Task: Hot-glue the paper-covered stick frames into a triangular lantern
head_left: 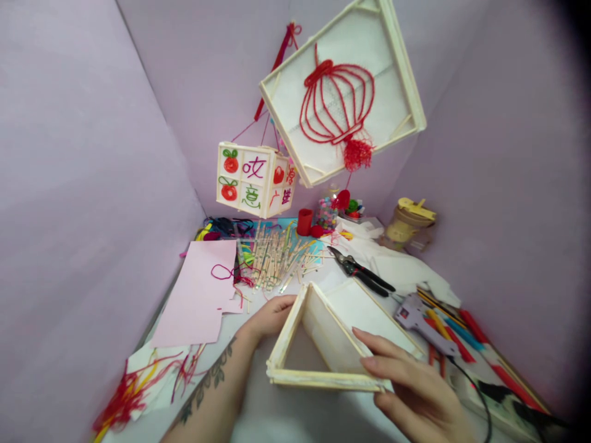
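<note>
A triangular box frame of pale wooden sticks (330, 376) with white paper sides stands on the table in front of me. My left hand (277, 312) grips its left side from behind, with the fingertips hidden by the frame. At the right front corner, my right hand (406, 378) holds the frame between thumb and fingers. A flat white panel with a stick edge (362, 307) lies just behind it, and whether the two are joined I cannot tell.
A square lantern panel (286, 132) and a decorated box lantern (242, 194) hang ahead. Behind the frame lie wooden sticks (272, 258) and pruning shears (360, 271). To the right is a glue gun (422, 323); to the left, pink paper (196, 301) and red yarn (122, 400).
</note>
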Demonstrator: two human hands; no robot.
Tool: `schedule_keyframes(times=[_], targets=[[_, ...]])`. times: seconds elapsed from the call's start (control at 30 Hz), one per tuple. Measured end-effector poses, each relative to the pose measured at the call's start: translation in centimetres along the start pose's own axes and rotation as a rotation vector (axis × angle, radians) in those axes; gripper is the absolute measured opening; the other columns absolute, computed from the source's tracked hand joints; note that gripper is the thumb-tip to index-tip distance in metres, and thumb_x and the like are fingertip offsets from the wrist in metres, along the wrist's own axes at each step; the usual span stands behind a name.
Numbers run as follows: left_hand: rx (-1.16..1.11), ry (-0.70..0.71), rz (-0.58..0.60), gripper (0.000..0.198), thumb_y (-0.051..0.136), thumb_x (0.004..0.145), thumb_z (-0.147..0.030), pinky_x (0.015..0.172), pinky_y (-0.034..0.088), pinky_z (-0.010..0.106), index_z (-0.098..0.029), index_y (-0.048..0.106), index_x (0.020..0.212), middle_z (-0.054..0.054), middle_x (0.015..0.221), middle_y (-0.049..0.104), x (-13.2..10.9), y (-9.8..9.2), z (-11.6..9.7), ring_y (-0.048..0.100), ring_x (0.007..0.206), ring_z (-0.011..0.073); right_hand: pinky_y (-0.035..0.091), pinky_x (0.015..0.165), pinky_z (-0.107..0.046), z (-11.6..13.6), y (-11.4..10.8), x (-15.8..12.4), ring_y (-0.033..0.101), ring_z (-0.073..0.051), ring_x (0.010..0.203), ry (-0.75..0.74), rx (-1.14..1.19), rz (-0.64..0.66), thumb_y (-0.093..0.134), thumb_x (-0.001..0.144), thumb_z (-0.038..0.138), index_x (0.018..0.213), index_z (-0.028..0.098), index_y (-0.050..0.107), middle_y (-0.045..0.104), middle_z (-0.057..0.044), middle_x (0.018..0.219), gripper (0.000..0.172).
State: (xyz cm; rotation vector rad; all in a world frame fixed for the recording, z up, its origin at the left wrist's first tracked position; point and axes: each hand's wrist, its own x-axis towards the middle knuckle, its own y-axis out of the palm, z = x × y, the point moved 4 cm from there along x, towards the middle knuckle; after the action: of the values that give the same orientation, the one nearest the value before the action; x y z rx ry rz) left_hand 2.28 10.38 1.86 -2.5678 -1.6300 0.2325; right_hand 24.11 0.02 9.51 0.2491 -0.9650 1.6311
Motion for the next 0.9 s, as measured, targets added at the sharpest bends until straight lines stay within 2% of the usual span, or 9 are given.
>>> schedule_keyframes(times=[0.1,0.23,0.43,0.57,0.73,0.8,0.9], targets=[[-0.108,-0.007,-0.017,0.040,0.055,0.083,-0.051,0.067,0.051,0.027,-0.017,0.074,0.092,0.005,0.086,0.071,0.3,0.0,0.0,0.063,0.082,0.0217,0.054,0.093,-0.026,0.0,0.0,0.1,0.065,-0.022,0.110,-0.003,0.004,-0.005,0.063,0.087,0.025,0.117,0.025,0.065,0.066,-0.008,0.125,0.030],[-0.215,-0.023,-0.006,0.050,0.056,0.082,-0.058,0.067,0.050,0.028,-0.012,0.073,0.095,0.010,0.093,0.069,0.9,0.4,-0.3,0.059,0.077,0.0193,0.055,0.091,-0.027,0.1,0.0,0.2,0.067,-0.023,0.108,-0.002,-0.002,-0.007,0.064,0.086,0.025,0.115,0.025,0.066,0.067,-0.009,0.123,0.029],[-0.274,-0.077,-0.013,0.052,0.061,0.077,-0.061,0.061,0.045,0.025,-0.012,0.074,0.091,0.007,0.085,0.067,1.0,0.9,-0.6,0.053,0.067,0.0153,0.056,0.090,-0.028,0.1,0.0,0.2,0.067,-0.024,0.106,-0.007,0.002,-0.020,0.064,0.086,0.026,0.115,0.026,0.066,0.068,-0.009,0.121,0.029],[-0.254,-0.088,-0.011,0.050,0.062,0.076,-0.060,0.059,0.044,0.026,-0.013,0.075,0.086,0.006,0.075,0.066,1.0,0.7,-0.6,0.053,0.066,0.0166,0.056,0.089,-0.029,-0.1,-0.1,0.1,0.068,-0.025,0.105,0.008,0.000,-0.016,0.065,0.085,0.025,0.114,0.026,0.067,0.068,-0.010,0.120,0.030],[-0.173,-0.026,0.007,0.050,0.064,0.073,-0.062,0.064,0.046,0.028,-0.013,0.071,0.068,0.005,0.066,0.065,1.0,-0.3,-0.5,0.056,0.069,0.0190,0.058,0.082,-0.025,-0.4,-0.6,0.1,0.070,-0.022,0.099,0.022,0.005,-0.041,0.066,0.085,0.024,0.113,0.026,0.069,0.071,-0.009,0.113,0.028],[-0.126,0.017,0.043,0.050,0.064,0.075,-0.062,0.068,0.046,0.028,-0.013,0.071,0.071,0.006,0.072,0.067,0.9,-0.9,-0.6,0.057,0.071,0.0187,0.060,0.074,-0.022,-0.5,-1.0,0.2,0.072,-0.019,0.090,0.047,0.013,-0.066,0.066,0.085,0.022,0.111,0.027,0.071,0.073,-0.008,0.102,0.027],[-0.044,0.069,0.111,0.050,0.061,0.078,-0.061,0.073,0.047,0.029,-0.013,0.072,0.086,0.007,0.083,0.069,0.4,-1.6,-1.2,0.059,0.078,0.0199,0.059,0.064,-0.021,-0.6,-1.3,0.5,0.071,-0.018,0.080,0.087,0.045,-0.074,0.068,0.083,0.021,0.107,0.027,0.073,0.072,-0.007,0.091,0.025]])
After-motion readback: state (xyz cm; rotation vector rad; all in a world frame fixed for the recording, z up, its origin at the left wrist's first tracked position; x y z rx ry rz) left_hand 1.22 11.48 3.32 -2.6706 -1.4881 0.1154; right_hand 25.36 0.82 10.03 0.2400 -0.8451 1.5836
